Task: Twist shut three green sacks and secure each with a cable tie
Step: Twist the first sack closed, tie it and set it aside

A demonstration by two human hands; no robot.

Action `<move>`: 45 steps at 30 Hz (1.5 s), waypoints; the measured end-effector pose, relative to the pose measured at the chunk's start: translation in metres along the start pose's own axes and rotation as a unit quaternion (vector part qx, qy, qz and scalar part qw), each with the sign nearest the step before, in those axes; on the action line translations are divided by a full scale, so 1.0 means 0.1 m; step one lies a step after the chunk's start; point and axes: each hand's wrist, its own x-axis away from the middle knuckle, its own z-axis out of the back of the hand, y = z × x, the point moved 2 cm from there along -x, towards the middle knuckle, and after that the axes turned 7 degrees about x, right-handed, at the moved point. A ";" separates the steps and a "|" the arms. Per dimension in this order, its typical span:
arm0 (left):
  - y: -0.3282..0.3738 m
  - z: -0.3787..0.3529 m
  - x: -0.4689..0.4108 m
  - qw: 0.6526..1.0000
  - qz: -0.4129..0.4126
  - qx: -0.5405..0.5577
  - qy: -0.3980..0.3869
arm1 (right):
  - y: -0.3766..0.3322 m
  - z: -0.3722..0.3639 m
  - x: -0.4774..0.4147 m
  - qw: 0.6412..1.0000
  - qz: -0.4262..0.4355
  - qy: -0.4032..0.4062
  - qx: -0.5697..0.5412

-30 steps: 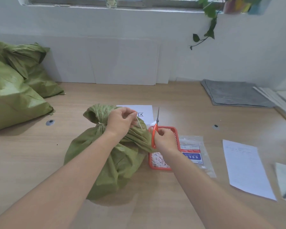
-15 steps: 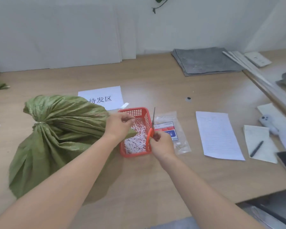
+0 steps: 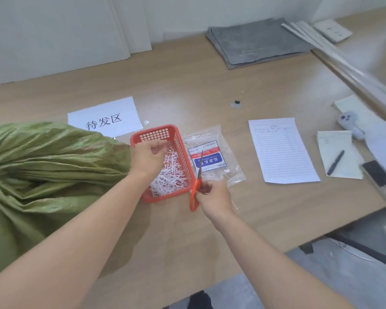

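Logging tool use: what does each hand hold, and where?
Right hand grips the scissors by their orange handles; left hand, over the red basket, holds nothing visible.

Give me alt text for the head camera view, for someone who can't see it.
A person's left hand hovers over a red basket of short white cable tie pieces while the right hand grips orange-handled scissors. A green sack lies at left on the wooden table; a bag of cable ties sits beside the basket.
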 end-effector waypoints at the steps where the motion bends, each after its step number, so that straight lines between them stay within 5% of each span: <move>1: -0.03 -0.01 0.00 1.000 0.000 -0.004 -0.001 | 0.05 -0.03 -0.01 1.000 -0.005 -0.002 0.004; 8: -0.28 -0.03 0.01 1.000 0.020 -0.004 -0.006 | 0.25 -0.19 0.13 0.992 -0.065 -0.045 0.097; 14: -0.37 -0.04 0.07 0.994 0.035 0.021 -0.096 | 0.47 -0.38 0.17 0.976 -0.131 -0.062 0.161; 28: -0.55 -0.07 0.06 0.981 0.061 0.039 -0.179 | 0.66 -0.73 0.19 0.941 -0.057 -0.024 0.334; 35: -0.46 -0.03 0.03 0.979 0.070 0.044 -0.184 | 0.44 -0.65 0.13 0.947 -0.070 -0.014 0.314; 40: -0.25 0.06 0.03 0.984 0.062 0.051 -0.161 | 0.00 -0.58 0.04 0.997 -0.022 0.014 0.077; 45: 0.01 0.31 0.12 0.988 0.057 0.072 -0.127 | -0.53 -0.40 0.05 0.998 -0.015 0.035 0.054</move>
